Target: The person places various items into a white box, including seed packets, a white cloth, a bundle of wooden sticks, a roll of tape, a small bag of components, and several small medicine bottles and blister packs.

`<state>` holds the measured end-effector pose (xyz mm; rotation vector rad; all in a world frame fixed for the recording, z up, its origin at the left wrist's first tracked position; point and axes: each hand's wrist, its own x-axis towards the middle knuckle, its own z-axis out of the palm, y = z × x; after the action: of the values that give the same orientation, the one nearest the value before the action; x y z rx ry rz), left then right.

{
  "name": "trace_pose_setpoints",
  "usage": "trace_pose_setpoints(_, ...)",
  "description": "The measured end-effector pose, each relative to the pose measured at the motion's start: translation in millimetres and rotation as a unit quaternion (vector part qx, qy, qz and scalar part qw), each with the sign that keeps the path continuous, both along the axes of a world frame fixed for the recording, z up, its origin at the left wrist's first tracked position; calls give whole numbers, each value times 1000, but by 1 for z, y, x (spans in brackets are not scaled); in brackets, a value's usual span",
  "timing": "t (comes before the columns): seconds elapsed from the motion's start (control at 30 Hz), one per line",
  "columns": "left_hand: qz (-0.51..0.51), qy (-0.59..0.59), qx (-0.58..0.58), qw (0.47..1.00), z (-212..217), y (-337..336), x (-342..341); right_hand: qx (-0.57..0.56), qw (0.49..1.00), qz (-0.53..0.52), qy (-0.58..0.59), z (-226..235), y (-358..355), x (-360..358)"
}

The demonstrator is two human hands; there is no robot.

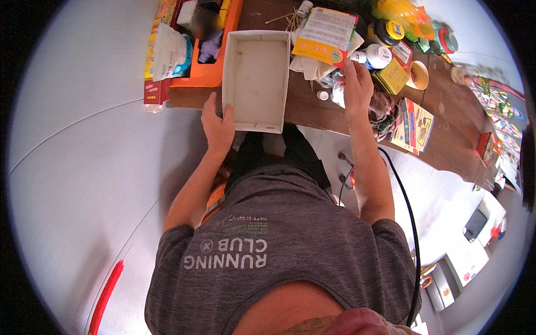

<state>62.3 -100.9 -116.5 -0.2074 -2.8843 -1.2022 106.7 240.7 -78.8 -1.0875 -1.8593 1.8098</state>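
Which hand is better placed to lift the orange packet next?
Probably the right hand: it is at the lower corner of the orange packet, while the left hand is farther away, at the white box.

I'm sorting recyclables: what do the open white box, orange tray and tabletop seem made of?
White box: probably matte cardboard, judging by its thin walls and stained inside.
Orange tray: likely smooth plastic, given its even, bright colour.
Tabletop: seemingly wood, worn; dark brown with pale scuffs, though laminate is possible.
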Motion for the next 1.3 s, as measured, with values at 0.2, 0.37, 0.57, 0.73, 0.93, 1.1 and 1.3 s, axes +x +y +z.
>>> trace_pose_setpoints(0.2, -123, 143, -36, 981, 23, 38, -2, -91, 995, 18, -25, -9, 16, -22)
trace_pose_setpoints(0.37, -200, 98, 22, 975, 66, 99, -17, -44, 997, 5, 70, 32, -12, -22)
trace_pose_setpoints(0.57, -239, 192, 16, 952, 97, 134, -31, -92, 991, 40, 91, 68, -60, -12)
trace_pose_setpoints(0.73, -222, 146, 55, 962, 77, 120, -30, -127, 975, 136, 122, 80, -94, -4)
trace_pose_setpoints(0.93, 24, -235, 514, 825, 94, 93, -48, -143, 967, 165, 129, 75, -91, -10)
trace_pose_setpoints(1.1, 27, -274, 575, 770, 99, 55, -58, -145, 983, 103, 53, 54, -84, -17)
trace_pose_setpoints(1.3, 41, -323, 597, 733, 100, 53, -49, -298, 931, 199, 62, 47, -104, -35)
